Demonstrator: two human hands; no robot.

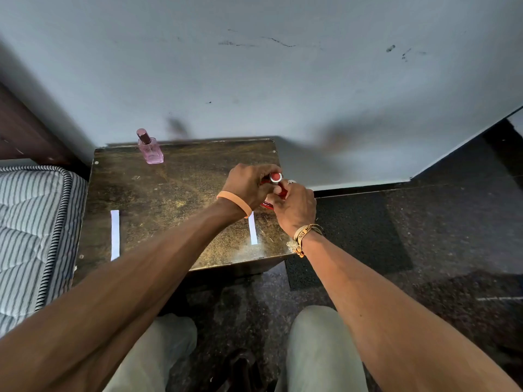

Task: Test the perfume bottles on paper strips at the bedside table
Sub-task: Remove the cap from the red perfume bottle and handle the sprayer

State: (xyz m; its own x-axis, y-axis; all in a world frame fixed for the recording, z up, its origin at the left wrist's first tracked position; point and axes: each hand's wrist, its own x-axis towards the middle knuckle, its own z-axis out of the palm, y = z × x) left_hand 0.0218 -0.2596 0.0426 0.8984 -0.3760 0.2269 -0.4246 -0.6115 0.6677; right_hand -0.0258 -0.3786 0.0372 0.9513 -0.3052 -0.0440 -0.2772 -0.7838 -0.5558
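Observation:
Both my hands close around a red perfume bottle [276, 178] with a silver collar, above the right side of the dark bedside table [169, 193]. My left hand [249, 183] grips it from the left, and my right hand [294, 205] holds it from the right and below. Most of the bottle is hidden by my fingers. A pink perfume bottle [150, 149] with a dark rose cap stands upright at the table's back left. One white paper strip [115, 234] lies near the left edge. A second paper strip [252, 232] lies just below my hands.
A striped mattress [31, 227] borders the table on the left. A grey wall [254, 80] rises directly behind it. A dark floor mat [353, 236] lies to the right on the speckled floor. My knees [311, 349] are in front of the table.

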